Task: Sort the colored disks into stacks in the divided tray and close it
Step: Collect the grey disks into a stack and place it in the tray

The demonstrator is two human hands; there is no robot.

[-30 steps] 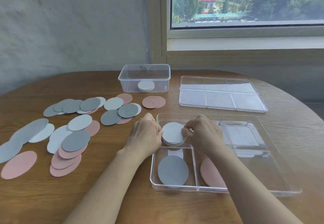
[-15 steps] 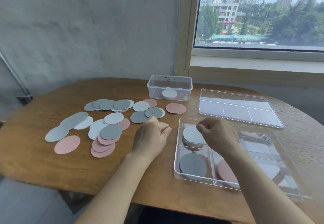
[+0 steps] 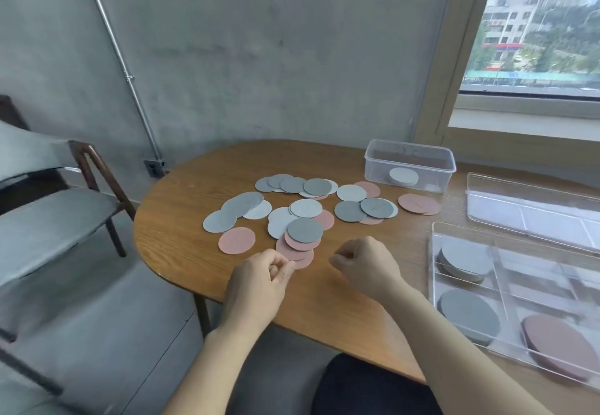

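Head camera: our left hand (image 3: 259, 284) curled at the rim of the pink disks (image 3: 293, 252), left of the divided tray (image 3: 432, 301), likely to lift one; a pinch we could not tell. Our right hand (image 3: 367, 265), nearer the tray, was clenched and empty. Bare table (image 3: 412, 252) beside the tray's left wall left sliding room.
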